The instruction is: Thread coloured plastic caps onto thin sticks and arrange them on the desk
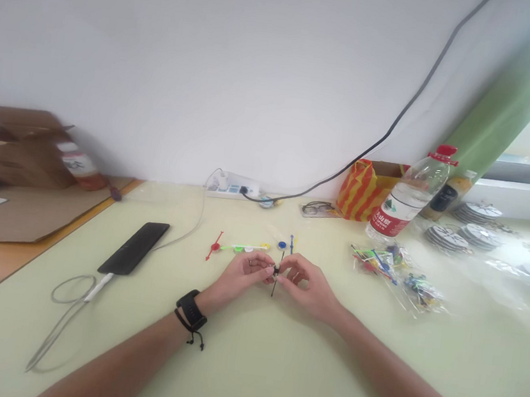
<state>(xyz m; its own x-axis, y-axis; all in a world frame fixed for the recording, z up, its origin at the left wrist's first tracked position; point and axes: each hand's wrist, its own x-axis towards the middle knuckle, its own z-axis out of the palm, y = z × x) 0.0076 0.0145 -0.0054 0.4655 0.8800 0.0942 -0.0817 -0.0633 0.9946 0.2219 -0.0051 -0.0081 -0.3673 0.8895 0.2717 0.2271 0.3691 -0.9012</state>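
Observation:
A thin black plastic arrow [274, 286] with a dark hub stands between my two hands, pointing toward and away from me. My left hand [250, 270] pinches it near the hub from the left. From the right, my right hand [305, 282] closes thumb and fingers at the same hub. Just beyond them on the table lie a red arrow [215, 247] with a round hub, a row of green, white and yellow pieces [242, 248], a blue disc [282, 245] and a blue arrow [292, 244]. The fingers partly hide the black hub.
A black phone [134, 248] with a white cable lies left. Clear bags of coloured parts [382, 264] are at right, near a large water bottle [403, 199], a striped bag [360, 188] and stacked discs [447, 238]. A power strip [232, 186] sits by the wall.

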